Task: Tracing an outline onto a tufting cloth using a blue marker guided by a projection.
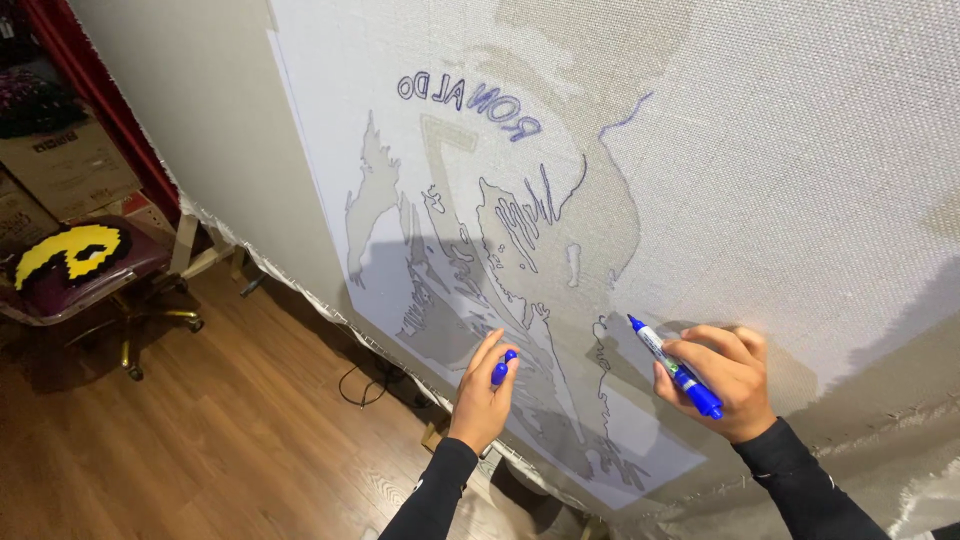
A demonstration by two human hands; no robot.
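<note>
Closest in, the right hand (722,380) pinches a blue marker (672,364), tip touching the stretched cloth (800,150) beside the projected outline (500,290). Left hand (483,395), curled round the blue cap (502,367), leans on the cloth. I'd go slow along the light's edge and keep that brace light so nothing shifts.

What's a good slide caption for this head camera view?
Right hand traces a projected outline on stretched cloth with a blue marker; left hand holds the marker cap.

Blue marker (676,368), blue cap (501,368); white canvas (800,150), blue outlines.
</note>
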